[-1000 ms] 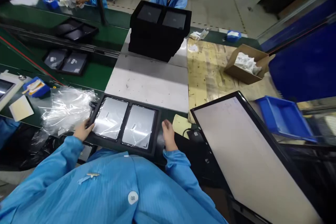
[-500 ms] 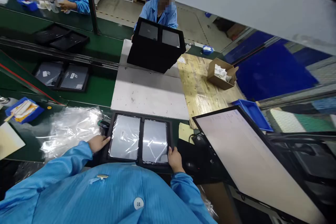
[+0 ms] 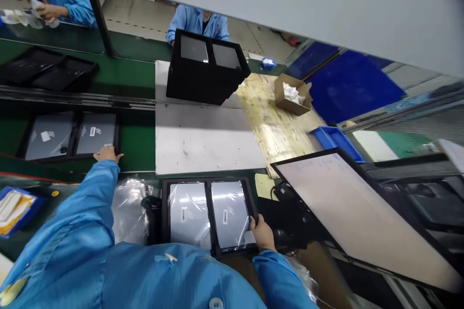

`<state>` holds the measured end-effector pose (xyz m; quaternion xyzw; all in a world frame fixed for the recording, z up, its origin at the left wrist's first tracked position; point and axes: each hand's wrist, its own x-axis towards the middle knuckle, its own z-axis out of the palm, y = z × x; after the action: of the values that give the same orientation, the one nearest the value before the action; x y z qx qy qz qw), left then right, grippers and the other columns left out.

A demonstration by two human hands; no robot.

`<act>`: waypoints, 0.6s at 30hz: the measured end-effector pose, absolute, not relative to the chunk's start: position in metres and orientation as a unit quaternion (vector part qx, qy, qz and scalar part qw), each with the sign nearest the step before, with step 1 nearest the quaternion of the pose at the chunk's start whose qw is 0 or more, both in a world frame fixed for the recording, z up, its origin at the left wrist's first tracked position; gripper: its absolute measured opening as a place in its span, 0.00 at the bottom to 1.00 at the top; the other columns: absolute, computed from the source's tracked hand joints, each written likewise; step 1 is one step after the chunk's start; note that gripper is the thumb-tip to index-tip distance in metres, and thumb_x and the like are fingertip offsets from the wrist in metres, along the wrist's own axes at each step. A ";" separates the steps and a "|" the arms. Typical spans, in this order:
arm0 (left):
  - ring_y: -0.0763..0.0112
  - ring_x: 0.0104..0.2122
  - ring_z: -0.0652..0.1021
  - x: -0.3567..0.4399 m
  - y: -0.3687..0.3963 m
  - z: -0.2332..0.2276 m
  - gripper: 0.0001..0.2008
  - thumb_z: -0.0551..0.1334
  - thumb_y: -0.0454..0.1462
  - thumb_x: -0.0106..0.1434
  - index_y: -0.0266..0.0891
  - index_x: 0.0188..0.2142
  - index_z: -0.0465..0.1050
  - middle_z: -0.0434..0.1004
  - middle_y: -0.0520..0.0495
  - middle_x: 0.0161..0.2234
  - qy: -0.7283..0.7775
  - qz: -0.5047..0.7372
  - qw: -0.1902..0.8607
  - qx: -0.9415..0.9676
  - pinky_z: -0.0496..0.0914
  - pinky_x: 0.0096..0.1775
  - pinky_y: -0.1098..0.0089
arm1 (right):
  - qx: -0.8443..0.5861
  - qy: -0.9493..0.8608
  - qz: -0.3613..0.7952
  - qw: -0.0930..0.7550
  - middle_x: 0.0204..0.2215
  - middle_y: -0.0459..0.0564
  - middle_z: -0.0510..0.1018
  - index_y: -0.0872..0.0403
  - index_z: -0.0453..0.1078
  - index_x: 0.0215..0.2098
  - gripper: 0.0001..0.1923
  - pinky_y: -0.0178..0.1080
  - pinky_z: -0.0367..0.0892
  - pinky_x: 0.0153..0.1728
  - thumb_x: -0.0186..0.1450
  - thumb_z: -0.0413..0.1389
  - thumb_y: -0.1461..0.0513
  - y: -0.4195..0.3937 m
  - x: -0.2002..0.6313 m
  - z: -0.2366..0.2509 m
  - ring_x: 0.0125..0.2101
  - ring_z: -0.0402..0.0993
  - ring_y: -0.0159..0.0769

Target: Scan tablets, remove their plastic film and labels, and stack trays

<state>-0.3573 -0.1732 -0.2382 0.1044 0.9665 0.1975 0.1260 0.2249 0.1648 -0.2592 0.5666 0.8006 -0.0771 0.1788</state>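
Observation:
In front of my body lies a black tray (image 3: 211, 217) with two compartments, each holding a flat grey tablet-like device (image 3: 195, 200) in clear plastic film with a small label. My right hand (image 3: 263, 234) grips this tray's right edge near the lower corner. My left hand (image 3: 108, 154) reaches forward to the green line, touching the near right corner of a second black tray (image 3: 75, 134). Its thumb points away from the fingers. Two grey labelled devices (image 3: 96, 130) lie in that second tray.
Clear plastic bags (image 3: 130, 207) lie left of the near tray. A tilted monitor (image 3: 362, 217) stands at right. Beyond the white board (image 3: 203, 140) are stacked black trays (image 3: 197, 79), with a co-worker behind. A cardboard box (image 3: 293, 106) and blue bin (image 3: 337, 142) stand right.
My left hand has left the near tray's left edge and moved forward and left to the tray on the green line. My right hand stays on the near tray. The camera view has shifted.

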 end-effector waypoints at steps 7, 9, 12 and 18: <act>0.33 0.62 0.68 -0.334 -0.131 -0.208 0.20 0.65 0.45 0.68 0.31 0.51 0.73 0.74 0.25 0.57 0.942 0.307 0.075 0.115 0.54 0.62 0.35 | 0.569 0.803 -0.087 0.155 0.34 0.60 0.84 0.61 0.71 0.57 0.18 0.38 0.69 0.38 0.75 0.52 0.58 0.164 0.216 -0.248 0.41 0.84 0.48; 0.34 0.63 0.67 -0.305 -0.107 -0.202 0.22 0.64 0.44 0.69 0.28 0.54 0.72 0.73 0.25 0.58 0.920 0.352 0.088 0.149 0.53 0.64 0.37 | 0.572 0.800 -0.092 0.155 0.34 0.61 0.84 0.61 0.72 0.57 0.18 0.39 0.69 0.38 0.75 0.52 0.57 0.162 0.213 -0.243 0.40 0.84 0.49; 0.38 0.63 0.69 -0.253 -0.065 -0.210 0.19 0.64 0.39 0.67 0.31 0.54 0.74 0.74 0.29 0.57 0.886 0.388 0.150 0.204 0.56 0.67 0.41 | 0.574 0.798 -0.099 0.151 0.34 0.62 0.84 0.60 0.73 0.55 0.18 0.40 0.69 0.37 0.76 0.51 0.57 0.159 0.208 -0.236 0.40 0.84 0.51; 0.49 0.64 0.71 -0.207 -0.050 -0.234 0.17 0.59 0.37 0.70 0.35 0.56 0.74 0.75 0.32 0.58 0.867 0.420 0.197 0.181 0.63 0.67 0.51 | 0.584 0.796 -0.102 0.122 0.33 0.61 0.84 0.60 0.73 0.55 0.17 0.39 0.69 0.37 0.75 0.54 0.58 0.158 0.208 -0.235 0.39 0.85 0.50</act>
<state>-0.2068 -0.0499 -0.2335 0.1808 0.8674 0.4198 0.1970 0.2076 0.1577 -0.2354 0.5841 0.7960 -0.1016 0.1218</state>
